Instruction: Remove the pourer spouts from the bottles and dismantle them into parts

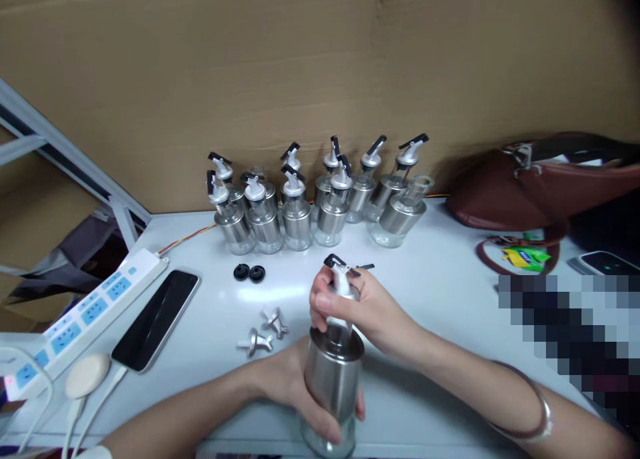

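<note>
A glass bottle with a steel sleeve [334, 372] stands upright near the front edge of the table. My left hand [305, 389] is wrapped round its body. At the bottle's neck, my right hand [350, 299] has its fingers closed on a silver pourer with a black lever [341, 276]. Two loose silver pourer pieces [256, 342] lie left of the bottle, and two round black caps [242, 272] lie farther back. Several similar bottles [297, 222] with pourers stand in rows behind. At their right end, one bottle [403, 216] has an open neck.
On the left are a white power strip [90, 312], a black phone [156, 319] and a round white charger [87, 375] with cables. A brown bag [545, 192] sits at the back right, near a green and yellow packet [527, 257]. Cardboard [300, 66] stands behind.
</note>
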{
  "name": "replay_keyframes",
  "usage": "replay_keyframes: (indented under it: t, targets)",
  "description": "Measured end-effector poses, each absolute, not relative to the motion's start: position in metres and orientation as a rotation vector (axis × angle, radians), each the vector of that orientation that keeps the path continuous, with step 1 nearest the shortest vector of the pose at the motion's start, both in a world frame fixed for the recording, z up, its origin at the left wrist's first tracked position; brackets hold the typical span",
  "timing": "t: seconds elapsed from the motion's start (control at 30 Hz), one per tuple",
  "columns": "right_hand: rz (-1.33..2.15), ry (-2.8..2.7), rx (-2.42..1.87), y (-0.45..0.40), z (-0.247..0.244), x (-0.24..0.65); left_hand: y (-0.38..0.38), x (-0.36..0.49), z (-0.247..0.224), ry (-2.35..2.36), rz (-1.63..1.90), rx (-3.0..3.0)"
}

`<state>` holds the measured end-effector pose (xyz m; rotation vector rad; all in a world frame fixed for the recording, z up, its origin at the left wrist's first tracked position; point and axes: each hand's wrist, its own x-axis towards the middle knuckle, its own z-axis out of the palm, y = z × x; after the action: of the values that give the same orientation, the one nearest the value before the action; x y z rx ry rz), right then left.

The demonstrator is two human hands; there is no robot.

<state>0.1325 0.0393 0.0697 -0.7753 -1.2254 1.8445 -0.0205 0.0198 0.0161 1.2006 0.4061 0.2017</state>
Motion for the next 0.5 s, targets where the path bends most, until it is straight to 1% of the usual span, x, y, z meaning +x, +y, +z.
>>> replay_keyframes:
  t: [0.13, 0.23, 0.33, 0.5]
  targets:
    - [2.144, -1.089, -0.399, 0.042, 0.065, 0.135, 0.02, -0.019, 0.0, 0.159, 0.08, 1.085]
    - [2.248, -0.948, -0.221, 0.041, 0.063, 0.133, 0.016, -0.016, -0.006, 0.104, 0.07, 1.046]
    - [2.206, -0.854, -0.267, 0.039, 0.062, 0.129, 0.012, -0.016, -0.005, 0.181, 0.126, 1.067]
    - [2.054, -0.84, -0.539, 0.035, 0.062, 0.124, 0.012, -0.019, -0.003, 0.24, 0.156, 1.119]
